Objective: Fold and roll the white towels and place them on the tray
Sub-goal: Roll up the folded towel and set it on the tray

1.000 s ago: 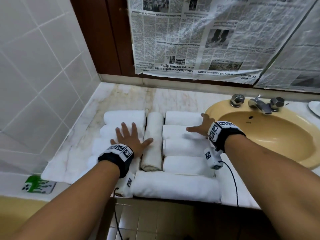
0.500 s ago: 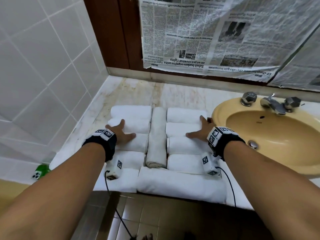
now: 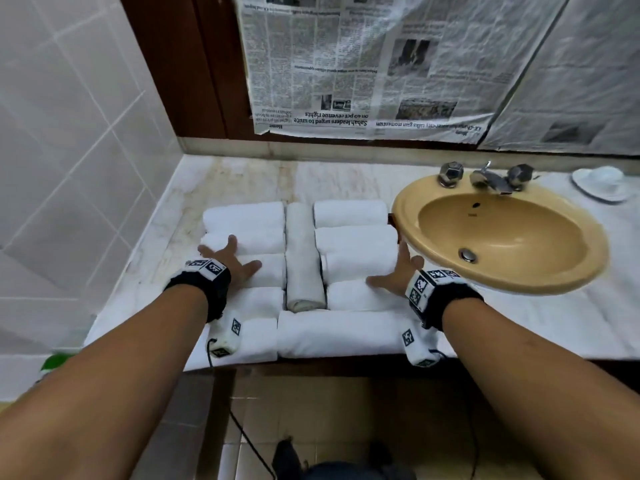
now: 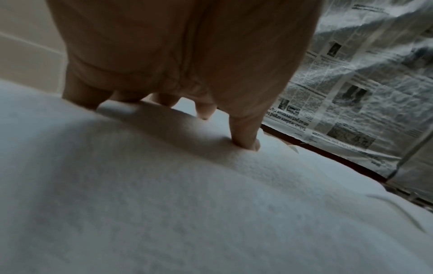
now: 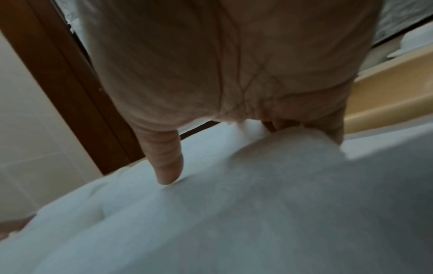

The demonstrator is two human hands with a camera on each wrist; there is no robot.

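Observation:
Several rolled white towels lie packed on the counter: a left column point(image 3: 246, 220), a right column point(image 3: 353, 237), a greyer roll point(image 3: 304, 258) lying lengthwise between them, and a long roll point(image 3: 339, 332) across the front. What they lie on is hidden. My left hand point(image 3: 230, 263) rests flat with spread fingers on the left column's outer part; in the left wrist view the left hand point(image 4: 187, 83) presses its fingertips into towel point(image 4: 211, 204). My right hand point(image 3: 398, 271) lies against the right column's outer side. In the right wrist view that hand point(image 5: 246, 92) has its thumb on towel point(image 5: 257, 204).
A yellow sink point(image 3: 502, 289) with metal taps point(image 3: 488, 176) sits just right of the towels. A white dish point(image 3: 599, 183) stands at far right. Newspaper point(image 3: 346, 64) covers the back wall, and tiles point(image 3: 69, 133) close the left. Bare marble counter point(image 3: 242, 174) lies behind the towels.
My left hand slid from beside the middle roll out to the left column's outer edge. My right hand drew back along the right column toward me. The towels stayed put.

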